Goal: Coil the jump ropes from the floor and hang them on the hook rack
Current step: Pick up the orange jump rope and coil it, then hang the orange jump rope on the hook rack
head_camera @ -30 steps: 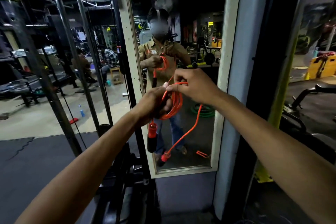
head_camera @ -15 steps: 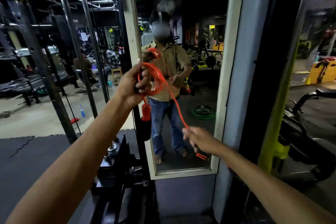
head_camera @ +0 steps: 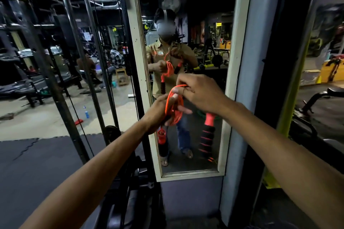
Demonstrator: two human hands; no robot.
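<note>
Fingertips of the right hand (head_camera: 201,95) pinch the top loop of the orange jump rope (head_camera: 167,105). The left hand (head_camera: 158,112) curls round the coil just below. Its 2 handles (head_camera: 207,135) hang under the hands, before a framed mirror (head_camera: 230,80).

Before the mirror (head_camera: 204,24), rope (head_camera: 168,103) lies between left hand (head_camera: 156,114) and right hand (head_camera: 202,95).

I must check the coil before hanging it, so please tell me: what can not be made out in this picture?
Head view only.
- Hook rack: nowhere in frame.
- Loop count of the jump rope coil: the left hand covers part.
- Where the right-side handle joins the rope: hidden behind the right hand.
- Left-side handle, black lower end: lost against the dark mirror.
</note>
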